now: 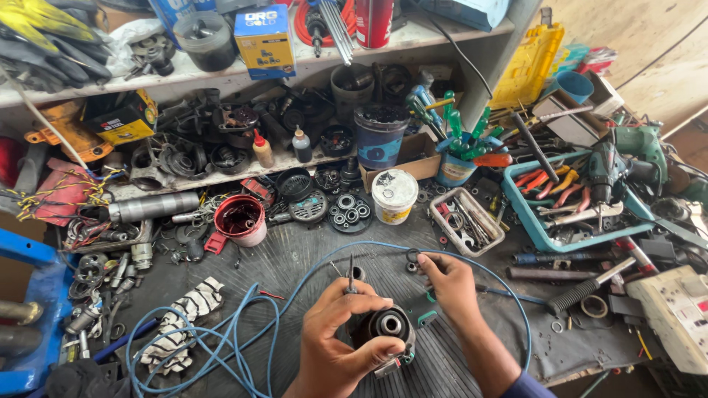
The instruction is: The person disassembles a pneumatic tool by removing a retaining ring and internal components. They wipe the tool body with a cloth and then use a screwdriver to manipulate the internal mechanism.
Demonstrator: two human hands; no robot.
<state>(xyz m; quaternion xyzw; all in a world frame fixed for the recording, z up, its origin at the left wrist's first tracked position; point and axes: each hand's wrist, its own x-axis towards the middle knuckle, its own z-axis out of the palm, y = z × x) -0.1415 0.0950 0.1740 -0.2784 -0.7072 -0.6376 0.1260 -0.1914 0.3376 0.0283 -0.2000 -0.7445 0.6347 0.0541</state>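
Two bare hands work low over a black ribbed mat (pixel 295 258) on a crowded bench, and the clutter reads from nine o'clock across to three. At nine o'clock a grey metal cylinder (pixel 153 206) lies on its side among small parts, and at seven o'clock a striped rag (pixel 184 317) rests beside loops of blue cable (pixel 221 339) that sweep up and around both hands. Just left of centre stands a red-rimmed tub (pixel 240 219), and at twelve o'clock a white lidded tub (pixel 394 195) sits next to a round tray of bearings (pixel 348 211). At six o'clock the left hand (pixel 335 343) is wrapped firmly around a dark round motor part (pixel 387 328), its open bore facing up, with a thin rod (pixel 351 274) rising from between the fingers. Just to its right, at about five o'clock, the right hand (pixel 446 284) is pinched narrow on a small black ring (pixel 413 256), well above the motor part and apart from it. Further right, at two o'clock, a teal tray (pixel 525 221) holds pliers and a green drill (pixel 605 169), while at four o'clock a beige box (pixel 678 309) sits at the bench edge
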